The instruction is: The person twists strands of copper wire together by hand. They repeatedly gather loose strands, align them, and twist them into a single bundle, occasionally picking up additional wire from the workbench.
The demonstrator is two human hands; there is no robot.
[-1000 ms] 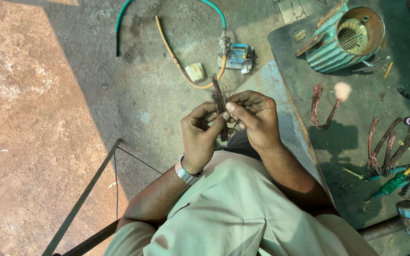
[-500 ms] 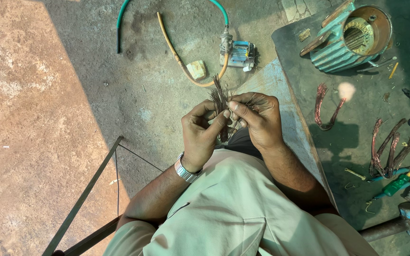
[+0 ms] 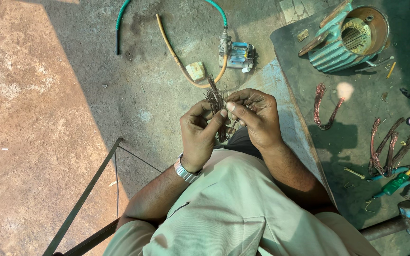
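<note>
Concrete yard floor, dark workbench (image 3: 357, 118) at right: both hands working a bundle of copper wire strands (image 3: 214, 102).

Against a second ago the bundle has tipped slightly left and the right hand (image 3: 255, 118) has closed in; the sorting appears ongoing. Left hand (image 3: 198, 137) grips the bundle's lower part, fingers curled shut. Right thumb and forefinger pinch strands near its top.

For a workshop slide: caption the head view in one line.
Both hands, left hand and right hand, grip a bundle of copper wire strands beside a bench bearing a teal motor housing.
</note>
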